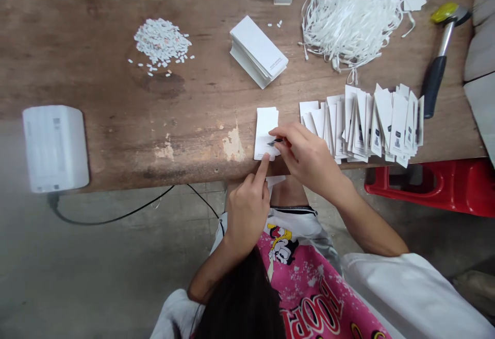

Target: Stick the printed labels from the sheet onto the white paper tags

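A small stack of white cards (pixel 266 122) lies at the table's front edge, with small print along its lower end. My left hand (pixel 247 207) rests its stretched index fingertip on the cards' lower end, the other fingers bent and nothing visible in its grasp. From the right, my right hand (pixel 307 156) pinches a small dark flat piece (pixel 275 142) between thumb and fingers, over the cards. What this piece is cannot be made out. Right of that hand, a long fanned row of white tags (pixel 359 122) with dark printed marks lies along the edge.
Behind the cards stands a taller white card stack (pixel 259 48). Around it are a pile of small white pieces (pixel 160 43), a tangle of white strings (pixel 351 17) and a hammer (pixel 436 71). A white box (pixel 56 148) with a cable sits left; a red stool (pixel 456 187) is below right.
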